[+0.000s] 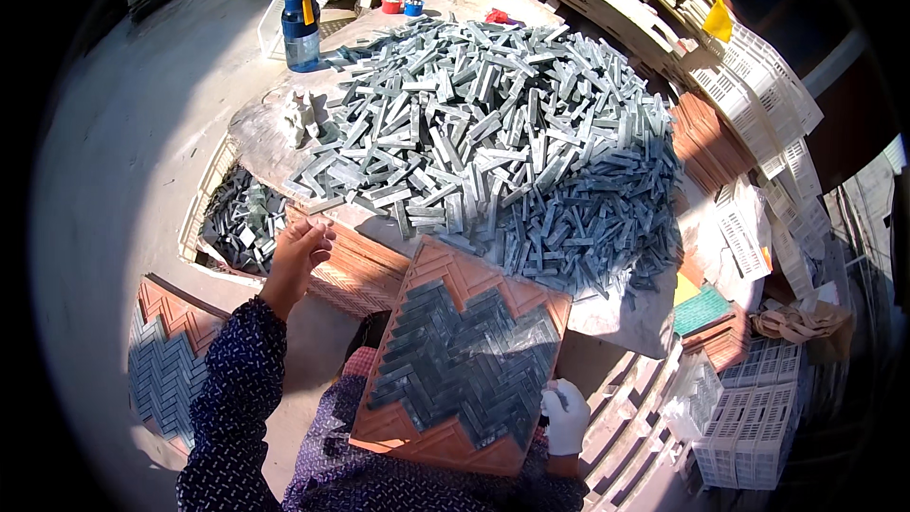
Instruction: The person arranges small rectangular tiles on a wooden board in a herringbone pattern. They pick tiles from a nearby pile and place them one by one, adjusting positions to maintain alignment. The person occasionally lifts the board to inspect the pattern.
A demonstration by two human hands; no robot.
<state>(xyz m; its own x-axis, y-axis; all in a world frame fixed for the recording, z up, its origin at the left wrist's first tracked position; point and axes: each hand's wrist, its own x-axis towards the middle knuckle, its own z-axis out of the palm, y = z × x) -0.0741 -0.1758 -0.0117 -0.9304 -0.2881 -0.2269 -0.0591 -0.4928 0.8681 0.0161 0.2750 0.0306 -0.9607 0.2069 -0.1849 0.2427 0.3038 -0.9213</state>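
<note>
Herringbone tile tray held at the table edge

Head view: the gloved right hand [566,414] grips the orange tray [462,360] of grey strips on the lap; the bare left hand [299,251], fingers loosely curled and empty, rests beside the tile pile [493,142].

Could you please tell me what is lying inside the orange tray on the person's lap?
The orange tray holds grey stone strips in a herringbone pattern; its corners are bare. Beneath the strips nothing shows.

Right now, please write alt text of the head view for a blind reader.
A person's gloved right hand steadies an orange mould tray partly filled with grey herringbone strips. The bare left hand rests beside a big pile of grey strips on the table.
</note>
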